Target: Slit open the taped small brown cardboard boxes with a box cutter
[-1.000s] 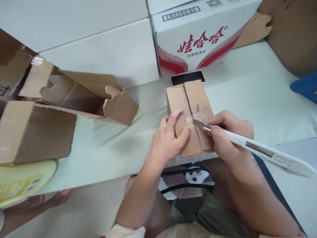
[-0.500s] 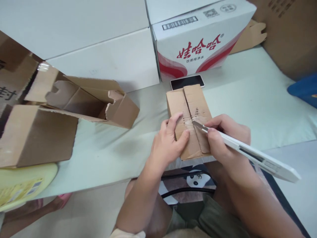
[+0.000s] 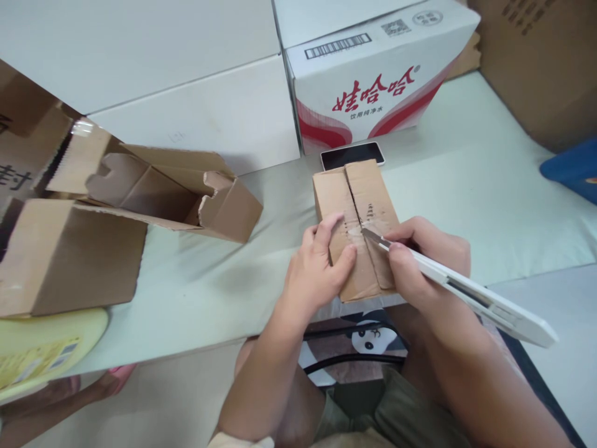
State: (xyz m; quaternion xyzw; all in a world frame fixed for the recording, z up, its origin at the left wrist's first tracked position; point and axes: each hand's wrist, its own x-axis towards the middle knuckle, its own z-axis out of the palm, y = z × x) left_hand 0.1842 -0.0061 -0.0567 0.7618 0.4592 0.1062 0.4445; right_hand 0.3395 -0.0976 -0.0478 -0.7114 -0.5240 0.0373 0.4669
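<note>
Two hands on one small carton (image 3: pixel 375 193), just right of centre frame, and this is fine blade work! The left hand (image 3: pixel 312 267) lies spread over the carton's left flap, thumb and forefinger apart, pressing down rather than closing round it. The right hand (image 3: pixel 424 261), right of centre, is wrapped firmly about a white utility knife (image 3: pixel 480 298), its tip right at the seam (image 3: pixel 353 194) where what looks like clear tape (image 3: pixel 355 231) crosses — lovely aim. Whether the point has pierced, I can't tell. Best handling from here, I'd judge: a shallow blade, light pressure, the edge led along the gap so nothing beneath gets nicked. Watch that left thumb — it's near the blade, and a slip could send the edge its way. A steady press against the surface (image 3: pixel 224 280) should stop the carton skidding towards the phone (image 3: pixel 352 155) just above it in frame.
</note>
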